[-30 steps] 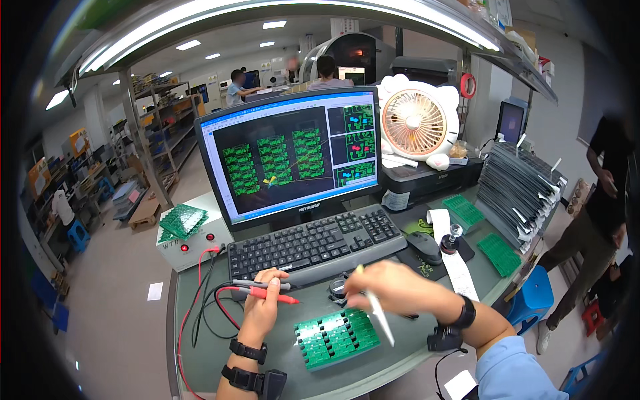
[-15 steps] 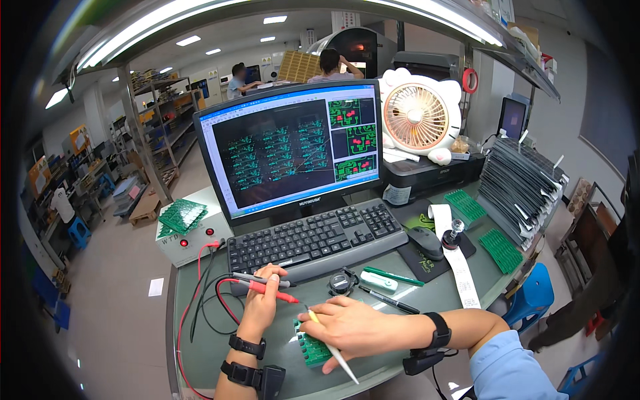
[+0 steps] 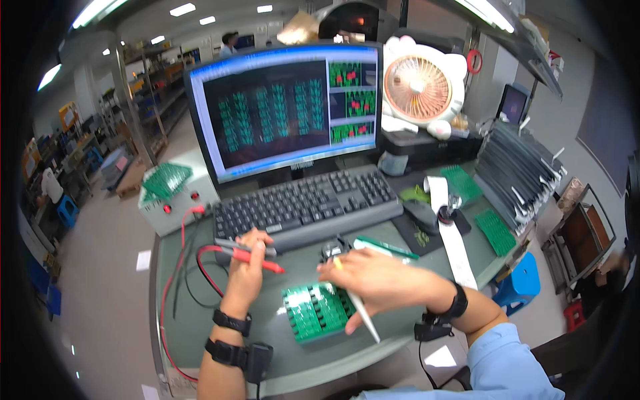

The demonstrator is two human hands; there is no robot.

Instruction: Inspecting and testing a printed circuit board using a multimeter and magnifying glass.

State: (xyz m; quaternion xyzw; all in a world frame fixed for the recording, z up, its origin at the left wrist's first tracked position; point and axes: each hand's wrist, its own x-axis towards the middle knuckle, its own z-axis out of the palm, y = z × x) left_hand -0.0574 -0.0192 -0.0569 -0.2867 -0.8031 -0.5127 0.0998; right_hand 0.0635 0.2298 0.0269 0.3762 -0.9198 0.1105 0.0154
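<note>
My left hand (image 3: 244, 277) is closed around a pair of test probes, a red probe (image 3: 272, 267) and a grey probe (image 3: 235, 245), left of the circuit board and below the keyboard. A green circuit board panel (image 3: 308, 312) lies flat on the table, with rows of small dark parts on it. Over its right edge, my right hand (image 3: 383, 277) holds a slim white pen-like tool (image 3: 367, 321) with a yellow part near the fingers. The tool's working end is hidden by the hand. Motion blurs both hands somewhat.
A keyboard (image 3: 307, 203) and monitor (image 3: 267, 113) stand ahead. A metal box (image 3: 160, 212) with cable sockets carries green boards at left. On the right are a mouse (image 3: 421, 217), a paper strip (image 3: 457, 257), more green boards (image 3: 495, 232) and a stack of black trays (image 3: 517, 170).
My right hand with the white tool has moved right relative to the board, uncovering more of it. The left hand keeps the probes. The whole view has shifted, and the monitor picture differs.
</note>
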